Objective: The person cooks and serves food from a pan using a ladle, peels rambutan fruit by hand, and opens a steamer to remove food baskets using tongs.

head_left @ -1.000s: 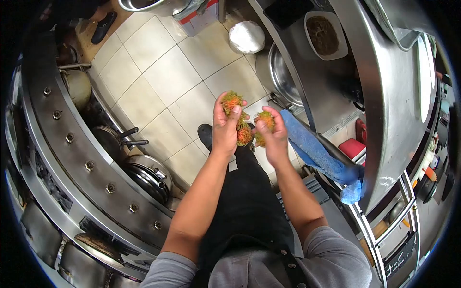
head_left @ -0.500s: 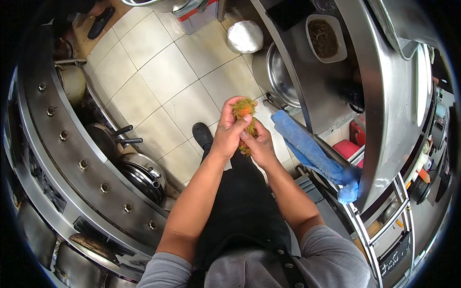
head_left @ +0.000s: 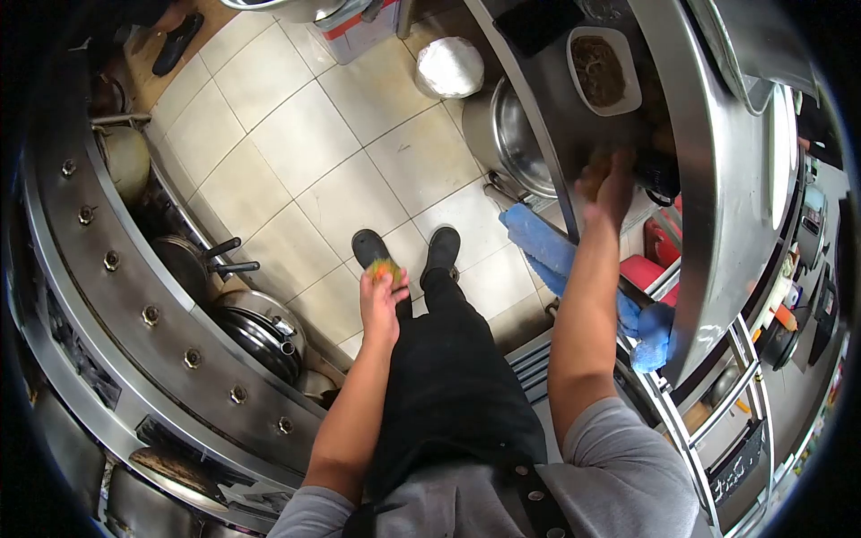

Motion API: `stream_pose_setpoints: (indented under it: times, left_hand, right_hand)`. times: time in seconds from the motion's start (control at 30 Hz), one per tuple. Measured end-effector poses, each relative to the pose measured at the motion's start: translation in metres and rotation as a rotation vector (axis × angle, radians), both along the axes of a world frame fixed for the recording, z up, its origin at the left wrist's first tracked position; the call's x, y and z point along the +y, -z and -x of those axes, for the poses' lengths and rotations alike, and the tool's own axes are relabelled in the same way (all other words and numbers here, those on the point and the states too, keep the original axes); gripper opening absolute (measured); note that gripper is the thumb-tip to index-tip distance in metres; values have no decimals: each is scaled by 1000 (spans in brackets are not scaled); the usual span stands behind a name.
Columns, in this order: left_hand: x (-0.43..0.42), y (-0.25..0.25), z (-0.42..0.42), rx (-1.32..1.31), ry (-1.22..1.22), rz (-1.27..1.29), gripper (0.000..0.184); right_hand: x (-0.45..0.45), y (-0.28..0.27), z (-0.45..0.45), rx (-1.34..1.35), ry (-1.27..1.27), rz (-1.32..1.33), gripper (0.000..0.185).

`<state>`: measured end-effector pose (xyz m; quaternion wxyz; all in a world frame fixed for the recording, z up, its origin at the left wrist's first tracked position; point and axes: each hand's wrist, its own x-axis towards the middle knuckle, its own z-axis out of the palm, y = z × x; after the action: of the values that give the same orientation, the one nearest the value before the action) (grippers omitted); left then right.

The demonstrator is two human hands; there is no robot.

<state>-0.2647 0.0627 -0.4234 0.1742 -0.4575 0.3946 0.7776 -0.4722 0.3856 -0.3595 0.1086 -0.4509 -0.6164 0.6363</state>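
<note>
The left hand (head_left: 380,301) is curled around a spiky orange-and-green fruit (head_left: 384,270) at its fingertips, apparently to secure it, while the right hand (head_left: 612,190), grip indeterminable through blur, extends over a grey steel shelf (head_left: 562,108), near a white squarish bowl (head_left: 633,85).

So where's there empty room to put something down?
The pale square floor tiles are bare between the knobbed steel counter and the round steel pot, ahead of the black shoes. The dark steel shelf is crowded around the right hand, with a white square bowl and a black object nearby.
</note>
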Motion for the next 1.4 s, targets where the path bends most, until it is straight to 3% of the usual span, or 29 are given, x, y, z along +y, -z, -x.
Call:
stream_pose_setpoints:
  times: [0.1,0.2,0.37,0.43,0.5,0.8,0.9,0.97,1.03,1.17,1.23,1.3,1.37,1.4]
  left_hand:
    - [-8,15,-55,-139,108,62,31]
    - [-9,15,-94,-208,243,164,29]
    - [-11,16,-137,-249,351,175,29]
    - [-11,19,-147,-235,347,202,28]
    - [-12,21,-151,-221,351,210,26]
    - [-14,25,-153,-195,358,185,26]
    - [-14,26,-157,-177,337,179,27]
    - [-13,23,-155,-184,307,170,28]
    - [-12,21,-155,-191,287,156,28]
    - [-11,27,-161,-179,376,236,26]
    - [-9,21,-161,-189,342,222,25]
    - [-11,11,-157,-195,348,218,26]
    - [-15,2,-157,-210,413,222,27]
    - [-18,-4,-155,-200,410,214,27]
  right_hand:
    - [15,-3,25,82,99,-234,36]
    - [18,29,29,172,35,-561,45]
    - [14,57,16,-131,8,-1278,47]
    - [11,53,14,-225,-3,-1334,45]
    - [-9,12,19,-286,-123,-1116,43]
    - [29,29,23,-211,-295,-1238,48]
    - [15,6,21,-289,-284,-1006,45]
    - [25,4,25,-504,-452,-1671,47]
    - [27,3,24,-558,-494,-1959,44]
    - [18,-11,36,-311,-311,-1779,35]
    - [4,-20,36,-338,-368,-1605,36]
    - [-33,-31,5,-331,-537,-1369,35]
    - [-66,-10,-38,-43,-634,-762,37]
    - [-91,-4,-68,-49,-811,-974,41]
